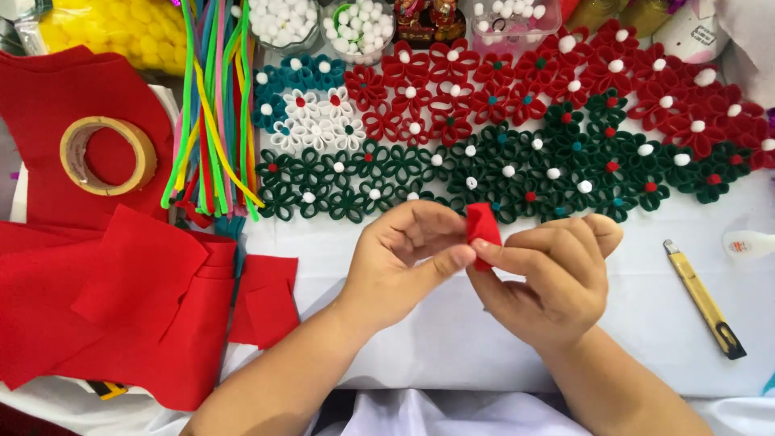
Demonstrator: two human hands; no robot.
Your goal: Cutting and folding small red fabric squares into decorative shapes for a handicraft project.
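Observation:
A small folded piece of red felt (pixel 483 226) is pinched between my two hands above the white table (pixel 452 323). My left hand (pixel 400 262) presses it with thumb and fingers from the left. My right hand (pixel 549 274) grips it from the right, with the index finger laid across its lower edge. Just beyond my hands lie rows of looped felt flowers: dark green ones (pixel 484 173), red ones (pixel 517 85), white ones (pixel 319 121) and teal ones (pixel 303 73), most with a small pompom at the centre.
Sheets of red felt (pixel 121 299) cover the left side, with a roll of tape (pixel 107 155) on them. Coloured pipe cleaners (pixel 211 113) lie beside. A yellow utility knife (pixel 705 299) rests at right, near a white glue bottle (pixel 749 242). Tubs of white pompoms (pixel 359 28) stand at the back.

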